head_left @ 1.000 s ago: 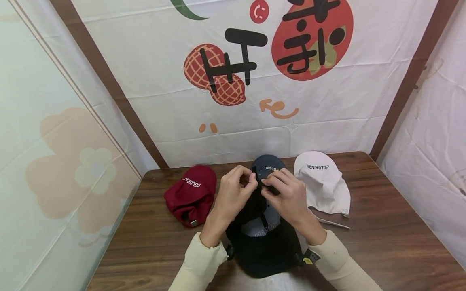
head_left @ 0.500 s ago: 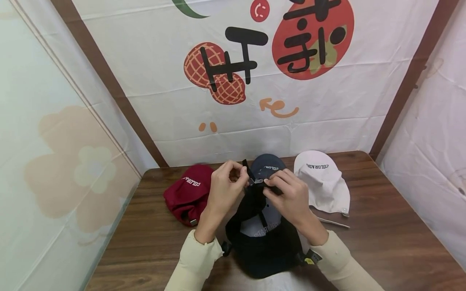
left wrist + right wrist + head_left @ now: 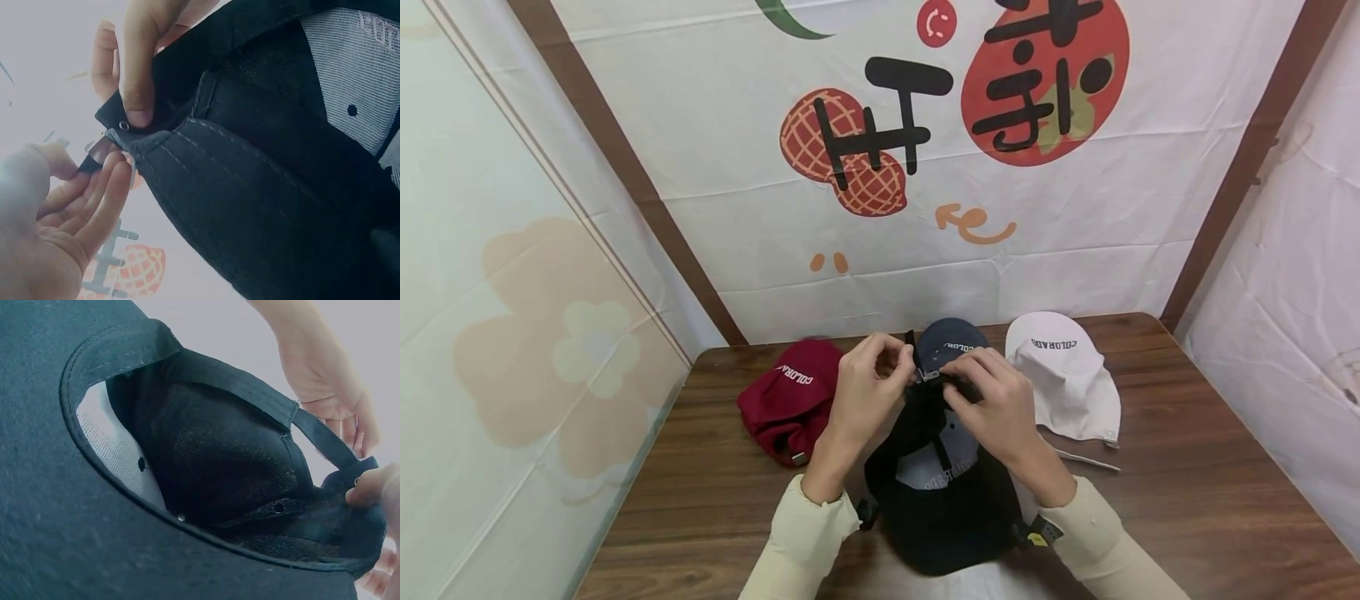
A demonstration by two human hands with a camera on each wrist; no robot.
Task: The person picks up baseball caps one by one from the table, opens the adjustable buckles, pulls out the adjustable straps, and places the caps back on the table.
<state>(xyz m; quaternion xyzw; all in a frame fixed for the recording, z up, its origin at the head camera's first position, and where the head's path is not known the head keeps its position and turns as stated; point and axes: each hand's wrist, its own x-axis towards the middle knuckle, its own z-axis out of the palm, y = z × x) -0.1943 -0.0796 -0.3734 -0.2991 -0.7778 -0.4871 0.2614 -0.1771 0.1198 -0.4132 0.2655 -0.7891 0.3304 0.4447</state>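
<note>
Now, black cap point(image 3: 951, 500): held over the counter point(image 3: 1195, 467), brim point(image 3: 951, 542) toward the wearer of the head camera, hollow turned up; whether it touches the wood is hard to tell.
Left hand point(image 3: 867, 392): thumb and fingers pinch the strap point(image 3: 912, 340), its free tip standing up past them.
Right hand point(image 3: 1000, 396): fingers grip the back edge point(image 3: 359, 531) just beside the buckle point(image 3: 930, 377), the thumb lying on the cloth.
Weight: probably very light, so a fingertip pinch should carry it without effort.
Crown cloth point(image 3: 225, 162): looks soft and limp; it will likely fold or sag away from any spot not held, so the edge wants support close to the buckle.
Brim stiffness: appears flat and firmer than the rest; a good place for a full grip if the whole cap must be carried.
Strap feel: narrow and bendy; best taken flat near its tip, since a hold farther back may let the end curl or twist.
Buckle surface: small, shiny, seemingly metal, hard and perhaps slick; steadying the fabric beside it looks surer than pinching the metal.
Fragility: little to break; creasing seems the main harm.
Neighbouring caps: red cap point(image 3: 793, 400) on the left, dark blue cap point(image 3: 953, 335) beyond the fingers, white cap point(image 3: 1060, 375) on the right.
</note>
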